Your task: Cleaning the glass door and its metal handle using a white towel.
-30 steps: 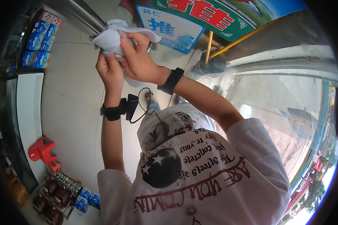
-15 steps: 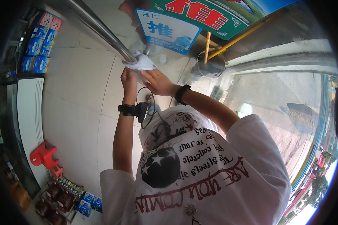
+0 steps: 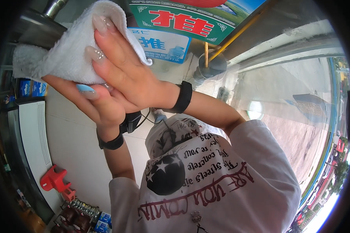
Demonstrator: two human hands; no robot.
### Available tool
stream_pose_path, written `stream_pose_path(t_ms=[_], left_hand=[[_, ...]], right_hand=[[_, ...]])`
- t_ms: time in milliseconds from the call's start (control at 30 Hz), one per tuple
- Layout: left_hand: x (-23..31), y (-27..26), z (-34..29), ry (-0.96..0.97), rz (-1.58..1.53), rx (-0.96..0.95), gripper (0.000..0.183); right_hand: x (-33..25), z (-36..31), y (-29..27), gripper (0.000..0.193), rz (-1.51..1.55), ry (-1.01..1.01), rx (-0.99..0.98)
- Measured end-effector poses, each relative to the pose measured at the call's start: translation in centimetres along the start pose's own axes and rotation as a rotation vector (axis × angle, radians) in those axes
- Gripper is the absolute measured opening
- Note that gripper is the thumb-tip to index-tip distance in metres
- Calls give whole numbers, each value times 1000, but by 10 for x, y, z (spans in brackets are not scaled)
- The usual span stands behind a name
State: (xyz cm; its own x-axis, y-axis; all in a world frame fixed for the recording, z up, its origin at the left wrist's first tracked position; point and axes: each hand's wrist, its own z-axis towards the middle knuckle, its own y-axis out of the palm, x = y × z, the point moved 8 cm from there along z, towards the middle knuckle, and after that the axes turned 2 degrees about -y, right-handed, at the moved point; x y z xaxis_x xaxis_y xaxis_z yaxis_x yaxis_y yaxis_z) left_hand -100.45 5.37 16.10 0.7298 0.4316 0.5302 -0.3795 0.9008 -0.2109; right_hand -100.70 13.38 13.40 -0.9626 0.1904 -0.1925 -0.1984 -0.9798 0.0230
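Note:
A white cloth point(image 3: 72, 52) is bunched around the upper part of a metal bar point(image 3: 55, 7), close in front of me at the upper left. My right hand point(image 3: 138, 79) lies over the cloth, its fingers bent onto the fabric and pressing it. Just below, my left hand point(image 3: 105, 108) grips the cloth's lower edge, thumb on the near side and the other fingers partly hidden behind it. The two hands touch. Most of the bar is covered by cloth and hands.
A glass door carries a green sign point(image 3: 179, 23) and a blue-white sticker point(image 3: 165, 48). Beyond the glass stands a bucket point(image 3: 212, 68) with wooden sticks. At left are a white cabinet point(image 3: 29, 124), a red plastic stool point(image 3: 54, 178) and stacked blue packages point(image 3: 32, 88).
Both hands and the cloth have moved up along the bar, toward me and to the left. They look much larger now. The view has shifted slightly.

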Motion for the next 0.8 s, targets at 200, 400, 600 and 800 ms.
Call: stream_pose_path(t_ms=[200,400,600,800], left_hand=[[15,38,-3,424,589,-108,64],[25,80,0,451,378,-136,62],[45,135,-15,610,284,-411,69],[72,178,-47,681,-20,-740,62]], right_hand=[[15,-9,-37,40,-331,153,-114],[11,-11,-77,31,-586,118,-96],[-5,-32,-138,43,-843,9,-16],[-19,-59,-231,64,-1042,124,43]])
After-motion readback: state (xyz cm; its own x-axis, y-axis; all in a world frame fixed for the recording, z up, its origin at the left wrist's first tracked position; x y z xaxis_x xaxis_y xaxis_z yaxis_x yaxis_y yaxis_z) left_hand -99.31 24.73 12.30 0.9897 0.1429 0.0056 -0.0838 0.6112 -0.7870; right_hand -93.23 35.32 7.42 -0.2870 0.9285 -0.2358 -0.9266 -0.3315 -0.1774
